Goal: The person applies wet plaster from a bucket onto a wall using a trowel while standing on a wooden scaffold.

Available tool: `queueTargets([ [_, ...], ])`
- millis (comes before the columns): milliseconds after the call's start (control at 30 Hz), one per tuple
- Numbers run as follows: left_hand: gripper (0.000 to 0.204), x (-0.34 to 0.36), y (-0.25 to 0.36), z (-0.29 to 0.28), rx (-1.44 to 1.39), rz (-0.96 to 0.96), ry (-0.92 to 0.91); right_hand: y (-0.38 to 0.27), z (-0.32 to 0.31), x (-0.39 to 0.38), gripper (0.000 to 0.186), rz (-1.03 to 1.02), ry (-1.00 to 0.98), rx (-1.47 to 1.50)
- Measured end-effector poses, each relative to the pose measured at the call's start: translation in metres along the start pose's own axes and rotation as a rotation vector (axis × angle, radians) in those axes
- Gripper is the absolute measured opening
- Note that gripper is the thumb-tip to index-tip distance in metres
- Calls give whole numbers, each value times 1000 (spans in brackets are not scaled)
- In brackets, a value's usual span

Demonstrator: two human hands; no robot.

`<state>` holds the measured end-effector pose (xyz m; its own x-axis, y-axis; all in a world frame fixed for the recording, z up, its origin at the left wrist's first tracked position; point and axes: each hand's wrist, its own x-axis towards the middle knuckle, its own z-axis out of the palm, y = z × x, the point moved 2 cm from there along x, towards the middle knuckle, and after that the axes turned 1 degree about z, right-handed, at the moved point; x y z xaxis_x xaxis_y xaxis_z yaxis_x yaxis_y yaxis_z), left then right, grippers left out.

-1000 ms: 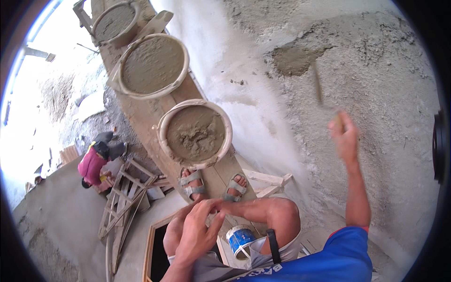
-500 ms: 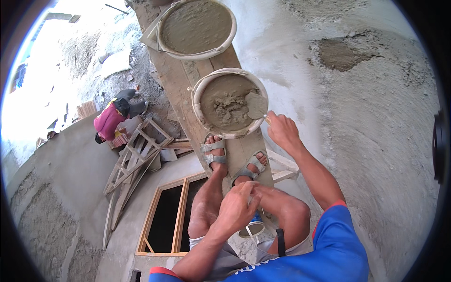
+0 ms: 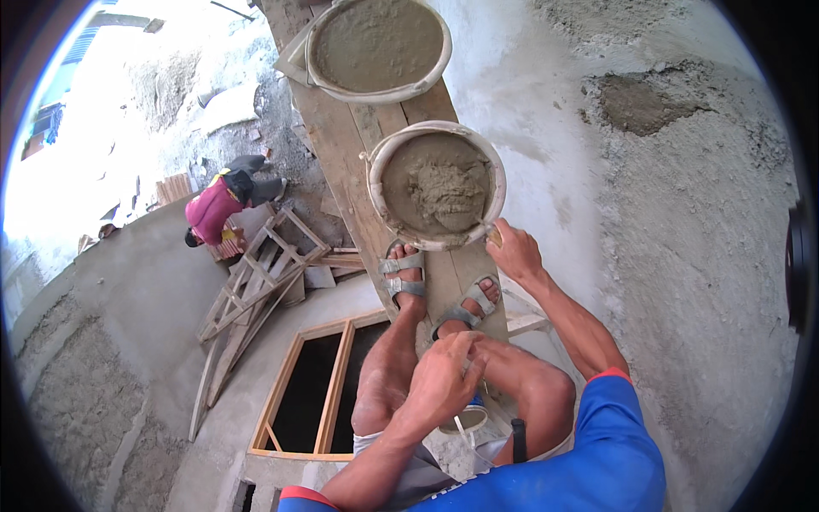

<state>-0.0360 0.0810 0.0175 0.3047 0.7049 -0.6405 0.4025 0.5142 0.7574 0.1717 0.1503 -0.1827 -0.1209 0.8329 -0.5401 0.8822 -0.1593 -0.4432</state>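
Note:
My right hand [image 3: 517,251] is closed round the handle of a trowel [image 3: 495,236] at the near right rim of the closer bucket [image 3: 437,127]. The trowel's blade is sunk in the wet grey mortar [image 3: 448,186], which hides most of it. A rough heap of mortar stands up in the middle of that bucket. Over my right knee, my left hand [image 3: 438,377] is closed with its fingers curled. A small pale thing shows between thumb and fingers, too little of it to name.
Both buckets stand on a wooden plank [image 3: 350,162] under my sandalled feet; the farther bucket [image 3: 447,43] is full of mortar. A plastered wall [image 3: 682,256] rises at right. Below left are a wooden frame [image 3: 345,384], stacked timber [image 3: 256,290] and a bending person [image 3: 213,209] in pink.
The trowel blade, which lay visible at the bucket's right side, has gone down into the mortar, now heaped higher. The whole view has shifted slightly; my left hand stays by the knee.

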Motion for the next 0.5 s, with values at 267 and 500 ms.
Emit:
queueTargets([
  [267,32,4,1,6,19,-18,-13,-14,-34,-22,30,31,52,72],
  [500,29,17,17,8,42,12,-1,-68,-184,-81,34,-57,-19,259],
])
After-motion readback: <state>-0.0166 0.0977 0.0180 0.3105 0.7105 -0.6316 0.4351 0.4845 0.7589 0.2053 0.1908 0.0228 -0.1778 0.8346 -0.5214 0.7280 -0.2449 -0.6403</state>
